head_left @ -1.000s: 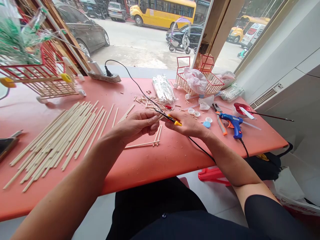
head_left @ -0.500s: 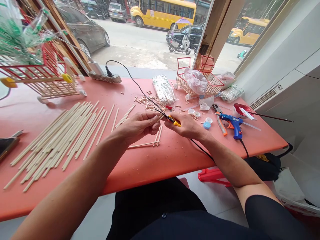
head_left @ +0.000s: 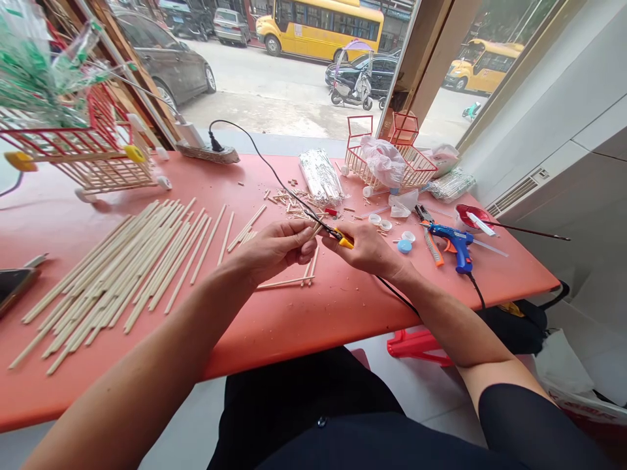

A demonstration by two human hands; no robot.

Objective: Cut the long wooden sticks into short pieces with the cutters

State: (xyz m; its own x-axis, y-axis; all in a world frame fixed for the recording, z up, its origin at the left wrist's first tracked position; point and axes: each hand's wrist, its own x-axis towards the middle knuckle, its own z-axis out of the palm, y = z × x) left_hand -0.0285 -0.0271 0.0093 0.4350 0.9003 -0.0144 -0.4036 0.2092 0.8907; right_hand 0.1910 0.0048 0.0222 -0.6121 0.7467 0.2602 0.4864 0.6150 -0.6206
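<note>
Near the middle of the view, my left hand (head_left: 287, 245) pinches a thin wooden stick (head_left: 316, 230). My right hand (head_left: 367, 248) is closed around yellow-handled pliers (head_left: 345, 240), whose dark jaws are at the stick's end. The two hands are close together above the pink table (head_left: 294, 320). Just below them a few loose sticks (head_left: 312, 264) lie on the table. To the left of my left hand many long wooden sticks (head_left: 117, 267) are spread side by side. Short cut pieces (head_left: 289, 199) are scattered behind the hands.
A blue glue gun (head_left: 453, 243), white caps (head_left: 380, 222) and a small wooden cart (head_left: 421, 163) are on the right. A larger stick cart (head_left: 98, 156) and a power strip (head_left: 208, 152) stand back left. A black cable (head_left: 255, 147) runs past the hands.
</note>
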